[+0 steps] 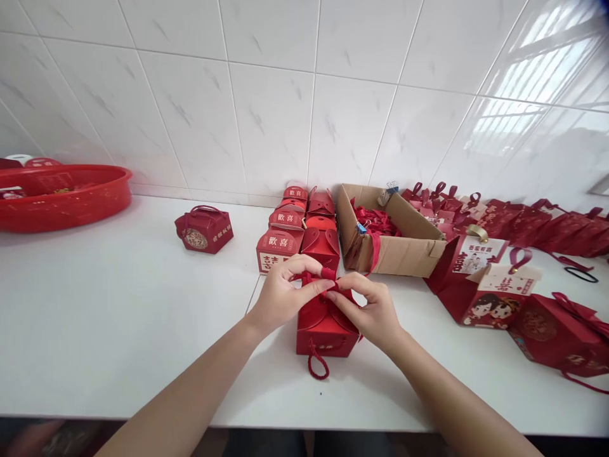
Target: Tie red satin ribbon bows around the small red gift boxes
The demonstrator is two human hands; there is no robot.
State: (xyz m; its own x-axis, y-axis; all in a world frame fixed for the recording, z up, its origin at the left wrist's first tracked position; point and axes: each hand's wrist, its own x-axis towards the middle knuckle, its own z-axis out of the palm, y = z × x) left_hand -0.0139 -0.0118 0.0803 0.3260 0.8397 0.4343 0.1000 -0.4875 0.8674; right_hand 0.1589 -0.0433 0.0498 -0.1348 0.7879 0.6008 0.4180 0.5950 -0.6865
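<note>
Near the front edge of the white counter [118, 317], a small red gift box [325, 333] stands upright; the left hand [280, 295] and right hand [373, 311] both pinch the red cord [327, 274] at its top, fingers closed on it, with a cardboard box [404, 244] just behind

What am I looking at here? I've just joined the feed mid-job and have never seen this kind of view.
It is a single picture from a camera on a person's head, looking down at their own bare hands; there is no machine. The left hand and right hand pinch a red ribbon on top of a small red gift box on the white counter. Behind it stand rows of similar boxes, a cardboard carton holding red ribbons, more red boxes and bags to the right, and a red basin far left.
</note>
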